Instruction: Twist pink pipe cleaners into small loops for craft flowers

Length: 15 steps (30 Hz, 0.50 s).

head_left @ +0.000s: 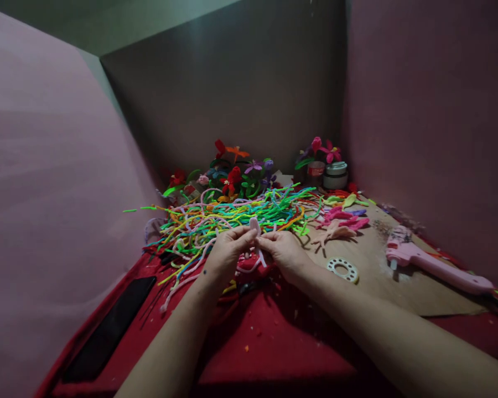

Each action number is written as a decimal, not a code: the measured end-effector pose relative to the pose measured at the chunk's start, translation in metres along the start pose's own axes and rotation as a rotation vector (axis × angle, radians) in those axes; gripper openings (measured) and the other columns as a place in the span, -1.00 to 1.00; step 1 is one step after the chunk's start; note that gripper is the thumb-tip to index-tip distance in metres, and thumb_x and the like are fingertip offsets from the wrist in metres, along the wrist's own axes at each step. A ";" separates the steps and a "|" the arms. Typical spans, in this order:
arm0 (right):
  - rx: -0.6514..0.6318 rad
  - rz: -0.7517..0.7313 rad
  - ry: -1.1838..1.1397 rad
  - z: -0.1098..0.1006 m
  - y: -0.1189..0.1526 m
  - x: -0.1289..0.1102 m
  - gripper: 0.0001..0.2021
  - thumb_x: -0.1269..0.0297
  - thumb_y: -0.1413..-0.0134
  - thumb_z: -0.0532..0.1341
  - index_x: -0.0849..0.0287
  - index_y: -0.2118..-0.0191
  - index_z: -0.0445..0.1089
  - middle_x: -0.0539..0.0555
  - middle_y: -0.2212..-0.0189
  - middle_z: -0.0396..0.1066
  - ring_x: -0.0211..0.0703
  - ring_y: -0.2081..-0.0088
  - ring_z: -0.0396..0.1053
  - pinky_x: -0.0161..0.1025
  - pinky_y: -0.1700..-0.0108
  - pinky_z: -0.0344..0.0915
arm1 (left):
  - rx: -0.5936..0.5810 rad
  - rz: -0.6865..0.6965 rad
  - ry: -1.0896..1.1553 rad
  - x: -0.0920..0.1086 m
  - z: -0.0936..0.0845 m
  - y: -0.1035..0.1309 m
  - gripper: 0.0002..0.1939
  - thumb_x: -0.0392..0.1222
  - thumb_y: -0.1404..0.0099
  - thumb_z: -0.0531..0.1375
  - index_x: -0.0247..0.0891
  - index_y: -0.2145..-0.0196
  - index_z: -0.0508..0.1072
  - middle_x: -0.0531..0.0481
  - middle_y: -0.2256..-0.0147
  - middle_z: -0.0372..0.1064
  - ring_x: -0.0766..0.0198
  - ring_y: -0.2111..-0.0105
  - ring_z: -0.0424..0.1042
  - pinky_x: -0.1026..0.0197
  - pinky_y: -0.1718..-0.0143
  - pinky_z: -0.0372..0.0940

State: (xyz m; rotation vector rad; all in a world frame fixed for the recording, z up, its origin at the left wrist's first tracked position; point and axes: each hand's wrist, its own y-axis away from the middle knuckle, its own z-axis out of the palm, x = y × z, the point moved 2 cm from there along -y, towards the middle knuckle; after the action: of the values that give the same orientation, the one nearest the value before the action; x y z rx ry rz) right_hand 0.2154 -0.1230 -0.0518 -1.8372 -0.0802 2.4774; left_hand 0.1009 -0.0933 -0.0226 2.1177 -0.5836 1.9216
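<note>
1. While the red cloth spans the work surface, the heap of fuzzy stems covers its far middle.
2. Pink glue gun: on its side, at right.
3. Left hand and right hand: fingertips pinching one piece between them.
4. Pale pink fuzzy stem: bent, held up before the heap. Judged light, bendable, not slippery; pile crushable. Best hold: light fingertip pinch at the bend.

Flat black slab lies left on red cloth. Pink glue gun and white holed ring rest on brown cardboard. Lidded container stands at back, near wall.
</note>
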 end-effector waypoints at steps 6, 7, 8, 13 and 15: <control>-0.079 0.010 0.104 0.003 0.002 0.003 -0.84 0.38 0.26 0.13 0.23 0.73 0.29 -0.12 0.82 0.13 -0.42 0.72 -0.01 -0.38 0.62 -0.07 | 0.091 0.046 -0.114 0.003 0.003 0.005 -0.67 0.02 -0.08 0.17 -0.36 0.54 0.40 0.10 0.63 0.21 0.46 0.62 0.14 0.37 0.57 0.05; -0.083 0.004 0.117 0.003 0.002 0.003 -0.84 0.38 0.24 0.12 0.23 0.72 0.30 -0.11 0.82 0.13 -0.41 0.72 0.00 -0.38 0.61 -0.06 | 0.070 0.028 -0.122 0.003 0.004 0.005 -0.66 0.03 -0.09 0.16 -0.36 0.53 0.40 0.09 0.63 0.23 0.46 0.63 0.15 0.37 0.58 0.05; -0.074 -0.006 0.130 0.003 0.002 0.004 -0.83 0.38 0.23 0.11 0.23 0.71 0.31 -0.11 0.82 0.13 -0.41 0.72 0.01 -0.38 0.61 -0.04 | 0.032 0.003 -0.129 0.004 0.007 0.005 -0.65 0.05 -0.09 0.16 -0.35 0.52 0.41 0.08 0.63 0.25 0.45 0.64 0.15 0.36 0.59 0.05; -0.095 -0.043 0.178 0.007 0.004 0.005 -0.80 0.38 0.18 0.12 0.21 0.72 0.27 -0.10 0.80 0.15 -0.37 0.69 0.09 -0.37 0.57 0.03 | 0.071 0.044 -0.231 0.029 0.021 0.000 -0.69 0.02 -0.03 0.21 -0.33 0.46 0.46 0.06 0.57 0.34 0.42 0.59 0.23 0.38 0.57 0.10; -0.110 -0.095 0.316 0.009 0.005 0.006 -0.80 0.39 0.18 0.13 0.20 0.73 0.27 -0.07 0.78 0.18 -0.33 0.64 0.15 -0.36 0.55 0.06 | 0.085 0.147 -0.320 0.048 0.034 -0.006 -0.74 -0.03 -0.02 0.23 -0.32 0.46 0.48 0.05 0.54 0.36 0.40 0.54 0.27 0.38 0.52 0.13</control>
State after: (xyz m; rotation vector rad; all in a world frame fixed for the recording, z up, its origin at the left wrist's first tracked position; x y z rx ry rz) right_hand 0.2050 -0.1274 -0.0548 -2.1875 -0.2859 2.1300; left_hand 0.1378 -0.1087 0.0209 2.5254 -0.7487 1.7142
